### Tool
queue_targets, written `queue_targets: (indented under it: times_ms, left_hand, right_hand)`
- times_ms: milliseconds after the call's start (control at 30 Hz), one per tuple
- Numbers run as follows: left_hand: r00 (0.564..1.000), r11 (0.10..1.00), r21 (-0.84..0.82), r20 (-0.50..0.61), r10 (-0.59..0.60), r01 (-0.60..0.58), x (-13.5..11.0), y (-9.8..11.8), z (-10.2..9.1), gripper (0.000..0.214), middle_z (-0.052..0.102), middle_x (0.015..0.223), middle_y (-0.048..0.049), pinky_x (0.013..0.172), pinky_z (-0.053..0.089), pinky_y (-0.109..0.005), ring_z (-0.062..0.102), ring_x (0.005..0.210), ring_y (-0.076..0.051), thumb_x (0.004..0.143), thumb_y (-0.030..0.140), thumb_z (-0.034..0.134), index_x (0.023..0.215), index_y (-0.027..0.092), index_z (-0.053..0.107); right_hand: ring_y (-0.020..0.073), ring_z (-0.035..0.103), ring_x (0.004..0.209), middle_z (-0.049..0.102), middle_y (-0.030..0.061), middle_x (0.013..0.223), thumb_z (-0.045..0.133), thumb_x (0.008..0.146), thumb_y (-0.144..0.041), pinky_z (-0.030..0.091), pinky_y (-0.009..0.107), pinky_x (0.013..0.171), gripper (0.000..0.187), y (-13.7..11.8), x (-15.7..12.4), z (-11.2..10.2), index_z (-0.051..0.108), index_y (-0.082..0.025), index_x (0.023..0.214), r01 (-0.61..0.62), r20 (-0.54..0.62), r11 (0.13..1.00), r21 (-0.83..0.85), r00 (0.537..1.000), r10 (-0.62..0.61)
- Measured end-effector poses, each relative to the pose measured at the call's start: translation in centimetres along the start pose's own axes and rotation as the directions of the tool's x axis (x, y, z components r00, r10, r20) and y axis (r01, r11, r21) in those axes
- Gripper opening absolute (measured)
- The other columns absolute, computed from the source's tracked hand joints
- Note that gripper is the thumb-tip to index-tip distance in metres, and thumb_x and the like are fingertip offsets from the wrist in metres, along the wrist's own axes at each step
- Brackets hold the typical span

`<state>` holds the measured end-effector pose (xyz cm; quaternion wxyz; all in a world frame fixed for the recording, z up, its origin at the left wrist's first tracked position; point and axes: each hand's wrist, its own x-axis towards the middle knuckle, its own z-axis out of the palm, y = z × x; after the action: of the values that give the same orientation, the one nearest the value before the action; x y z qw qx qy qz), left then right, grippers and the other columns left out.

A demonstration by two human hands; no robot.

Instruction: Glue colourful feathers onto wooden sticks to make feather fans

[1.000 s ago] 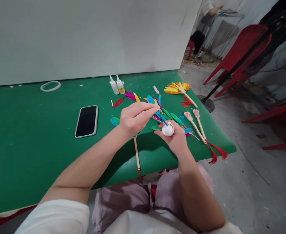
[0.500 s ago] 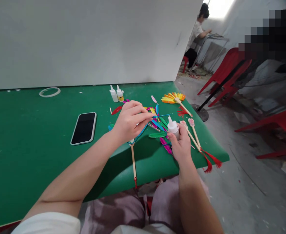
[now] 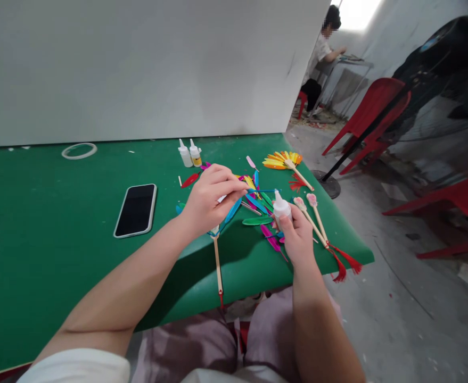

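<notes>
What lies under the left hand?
A wooden stick reaches from under the left hand, which pinches a blue feather, toward the table edge, and feather tips show beside it. The stick's upper end is hidden by the hand.

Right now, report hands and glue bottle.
Left hand pinching blue feather. Right hand gripping glue bottle, nozzle up. Loose feathers strewn on green table beneath.

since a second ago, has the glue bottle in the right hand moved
Yes: the glue bottle tipped upright and shifted nearer the pink-topped sticks.
</notes>
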<state>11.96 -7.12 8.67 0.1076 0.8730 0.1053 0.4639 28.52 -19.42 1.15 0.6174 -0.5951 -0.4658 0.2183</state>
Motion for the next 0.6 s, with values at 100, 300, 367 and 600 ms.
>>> queue_targets:
  times_ms: [100, 300, 367, 600]
  left_hand:
    - [1.000, 1.000, -0.003, -0.008, 0.000, 0.000, -0.03, 0.02, 0.01, 0.013, 0.062, 0.073, -0.0028, 0.073, 0.046, -0.032, 0.052, 0.079, -0.016, 0.083, 0.018, 0.055, 0.085, 0.019, 0.067]
    - [1.000, 1.000, 0.017, -0.006, -0.018, 0.018, 0.02, 0.09, 0.02, 0.013, 0.062, 0.073, -0.0027, 0.073, 0.047, -0.033, 0.052, 0.079, -0.016, 0.084, 0.020, 0.054, 0.085, 0.020, 0.067]
    - [1.000, 1.000, 0.023, -0.003, -0.020, 0.020, 0.04, 0.12, 0.01, 0.013, 0.062, 0.073, -0.0027, 0.073, 0.047, -0.033, 0.052, 0.079, -0.016, 0.084, 0.021, 0.054, 0.085, 0.020, 0.067]
    - [1.000, 0.999, 0.047, -0.008, 0.000, 0.000, 0.06, 0.10, 0.02, 0.012, 0.063, 0.073, -0.0028, 0.072, 0.047, -0.032, 0.052, 0.078, -0.016, 0.084, 0.020, 0.055, 0.085, 0.019, 0.067]
  right_hand:
    - [0.0195, 0.057, 0.085, 0.061, 0.0045, 0.089, 0.053, 0.080, -0.046, 0.046, 0.033, 0.069, 0.033, -0.08, 0.05, 0.03, 0.059, -0.022, 0.102, -0.015, -0.021, 1.000, 0.001, 1.000, 0.015]
    - [0.0189, 0.057, 0.080, 0.062, 0.0053, 0.088, 0.055, 0.079, -0.047, 0.046, 0.032, 0.067, 0.034, -0.43, 0.16, 0.12, 0.059, -0.019, 0.098, -0.032, -0.070, 0.999, 0.026, 0.997, 0.034]
    - [0.0181, 0.057, 0.077, 0.061, 0.0049, 0.086, 0.055, 0.078, -0.047, 0.047, 0.031, 0.065, 0.035, -0.31, 0.13, 0.12, 0.059, -0.019, 0.100, -0.034, -0.089, 0.999, 0.030, 0.995, 0.037]
    - [0.0174, 0.057, 0.077, 0.062, 0.0037, 0.089, 0.055, 0.079, -0.044, 0.046, 0.031, 0.065, 0.031, 0.09, -0.08, 0.17, 0.059, -0.021, 0.100, 0.021, -0.109, 1.000, 0.005, 0.994, -0.020]
